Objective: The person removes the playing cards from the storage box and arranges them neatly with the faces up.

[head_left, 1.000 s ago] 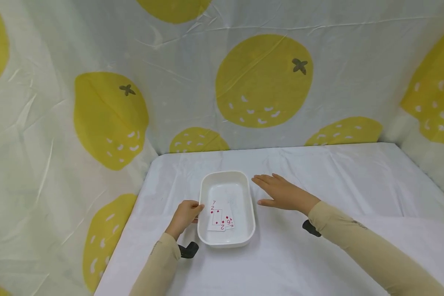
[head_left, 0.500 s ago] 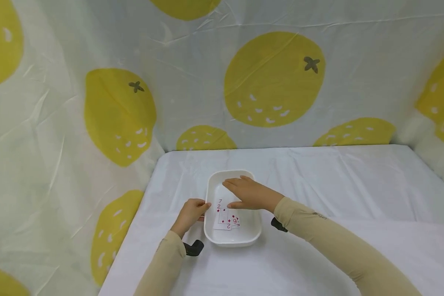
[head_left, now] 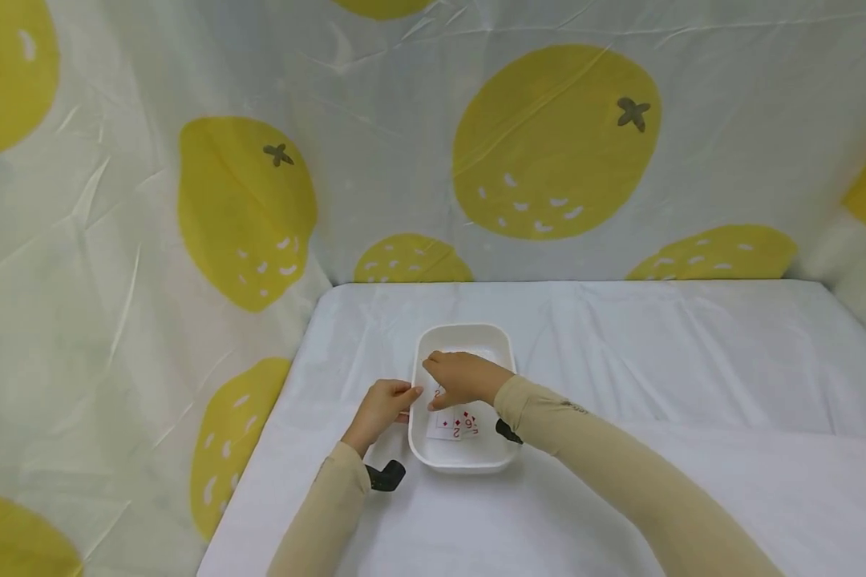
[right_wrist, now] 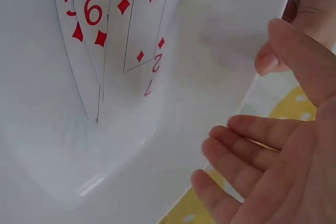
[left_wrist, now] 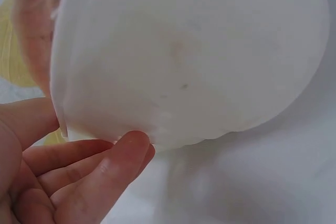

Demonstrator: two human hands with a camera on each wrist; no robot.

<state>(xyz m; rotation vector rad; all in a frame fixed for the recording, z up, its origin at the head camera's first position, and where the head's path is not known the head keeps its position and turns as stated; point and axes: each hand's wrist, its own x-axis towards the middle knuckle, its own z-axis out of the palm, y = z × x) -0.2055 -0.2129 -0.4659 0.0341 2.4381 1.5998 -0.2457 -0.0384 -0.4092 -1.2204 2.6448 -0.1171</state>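
Note:
A white oblong tray (head_left: 469,463) stands on the table, with several playing cards (head_left: 443,425) lying fanned in it. In the right wrist view, a five, a six and a two of diamonds (right_wrist: 142,30) show, and a red 7 peeks out by the two. My left hand (head_left: 378,410) grips the tray's left rim, thumb over the edge; in the left wrist view its fingers (left_wrist: 68,163) lie along the tray's outer side. My right hand (head_left: 465,377) reaches across above the tray, fingers loosely bent, holding nothing. It hides part of the cards and the tray's floor.
A white cloth (head_left: 621,344) covers the table. Behind and to the left hangs a pale curtain (head_left: 375,144) printed with large yellow fruit. Black wrist-worn pieces (head_left: 387,476) stick out beside both sleeves.
My right hand has moved left from beside the tray to above it, near the left rim, and its fingers have bent downward. The left hand keeps its hold on the rim.

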